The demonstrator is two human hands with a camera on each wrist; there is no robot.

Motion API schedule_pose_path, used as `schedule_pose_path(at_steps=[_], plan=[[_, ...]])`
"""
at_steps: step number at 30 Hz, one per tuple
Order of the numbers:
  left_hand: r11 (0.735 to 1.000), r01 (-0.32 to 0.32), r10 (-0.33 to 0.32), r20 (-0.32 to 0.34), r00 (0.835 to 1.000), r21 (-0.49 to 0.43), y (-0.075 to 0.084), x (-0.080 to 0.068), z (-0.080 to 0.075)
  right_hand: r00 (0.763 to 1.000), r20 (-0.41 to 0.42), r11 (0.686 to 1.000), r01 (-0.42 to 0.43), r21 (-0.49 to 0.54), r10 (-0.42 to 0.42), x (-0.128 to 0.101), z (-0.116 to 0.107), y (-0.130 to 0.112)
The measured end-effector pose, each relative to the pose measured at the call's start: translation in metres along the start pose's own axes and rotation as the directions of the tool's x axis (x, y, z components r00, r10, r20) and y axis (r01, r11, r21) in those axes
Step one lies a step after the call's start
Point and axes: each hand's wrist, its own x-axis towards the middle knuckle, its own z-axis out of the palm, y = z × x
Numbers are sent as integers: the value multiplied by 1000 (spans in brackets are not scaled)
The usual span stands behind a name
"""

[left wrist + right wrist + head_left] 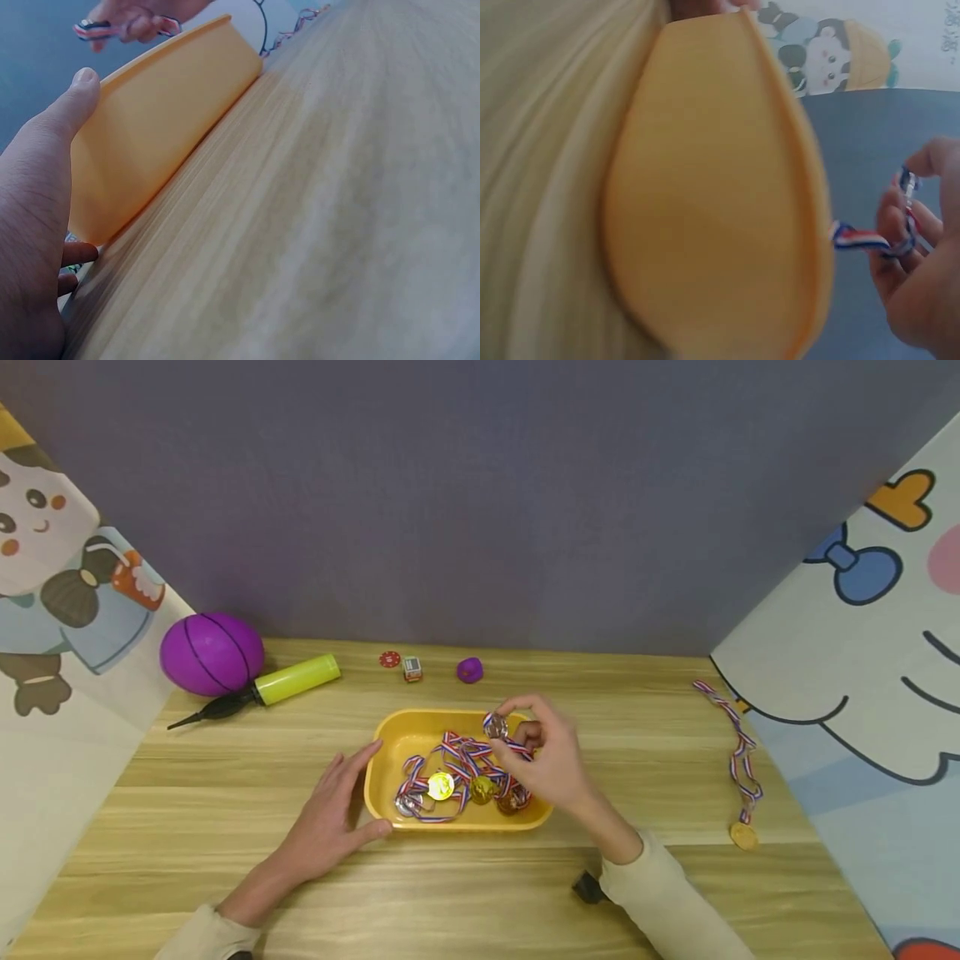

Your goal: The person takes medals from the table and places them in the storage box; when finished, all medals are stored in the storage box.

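Observation:
A yellow plastic bin [457, 825] holds several medals on red, white and blue ribbons, with a gold medal [441, 786] near its middle. Around the bin's left end, my left hand [330, 818] spreads thumb and fingers, the thumb at the front corner. My right hand [551, 756] is over the bin's right side and pinches a bronze-looking medal [495, 726] between thumb and forefinger. From that hand a striped ribbon [862, 239] trails toward the bin, partly hidden by the fingers.
Off to the right lies another gold medal [744, 836] on its ribbon. Behind the bin are a red chip [389, 659], a small box [412, 669] and a purple toy [470, 671]. A purple ball [212, 653] and a yellow-green hand pump [298, 680] stand back left.

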Motion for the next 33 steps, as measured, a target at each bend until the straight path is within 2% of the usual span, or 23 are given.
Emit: schedule_pose_path(at_steps=[4,8,12,19,23,29,33], plan=[[1000,-2,2,-1,1000,3,0,0,0,994,85,993,-56,-108,65,-6,-3,7],[1000,-5,5,1,1000,4,-1,0,1,989,126,968,-47,-246,80,-10,-7,14],[1000,-4,4,2,1000,4,-1,1,1,985,165,909,25,-416,48,-12,-14,16],[1000,-1,1,0,1000,4,-1,0,1,963,266,794,123,-596,51,-12,-19,19],[1000,-2,2,-2,1000,3,-1,0,1,947,312,729,163,-665,73,-12,-21,20],[1000,-4,4,0,1000,4,-1,0,1,934,335,687,162,-708,124,-14,-23,23],[1000,-2,2,-2,1000,-1,-1,0,0,925,349,670,163,-724,151,-14,-24,23]])
